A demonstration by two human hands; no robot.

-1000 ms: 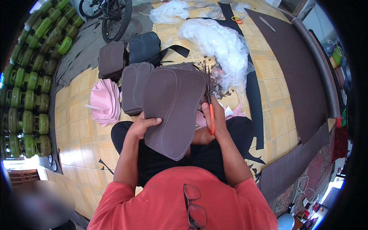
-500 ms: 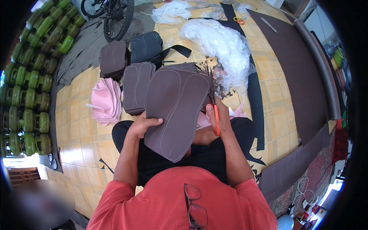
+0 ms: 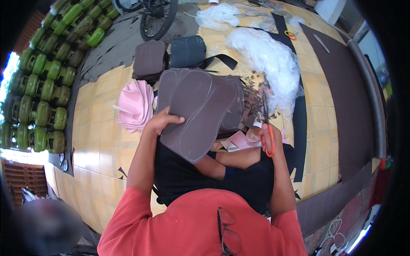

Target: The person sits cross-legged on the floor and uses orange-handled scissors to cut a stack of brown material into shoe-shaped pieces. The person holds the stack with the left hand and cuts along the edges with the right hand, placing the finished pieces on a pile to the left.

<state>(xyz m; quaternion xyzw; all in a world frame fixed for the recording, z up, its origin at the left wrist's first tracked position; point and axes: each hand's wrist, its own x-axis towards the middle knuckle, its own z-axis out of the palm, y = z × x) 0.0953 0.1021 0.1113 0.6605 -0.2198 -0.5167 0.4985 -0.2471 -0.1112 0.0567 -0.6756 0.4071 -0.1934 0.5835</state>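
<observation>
My left hand (image 3: 161,122) grips the left edge of a brown foam sheet (image 3: 200,113) marked with sole-shaped outlines, holding it up over my lap. My right hand (image 3: 268,137) holds orange-handled scissors (image 3: 266,123), blades pointing away from me, to the right of the sheet and apart from it. Small brown and pink offcuts (image 3: 239,138) lie between my legs under the sheet.
Stacks of brown pieces (image 3: 149,59) and dark pieces (image 3: 188,50) lie ahead, a pink pile (image 3: 136,102) to the left. White fluffy plastic (image 3: 269,59), long dark sheets (image 3: 341,94), a bicycle wheel (image 3: 156,19) and rows of green gas cylinders (image 3: 42,85) surround me.
The scissors have come away from the sheet's right edge and moved right and down. The sheet has tilted slightly left in my left hand.
</observation>
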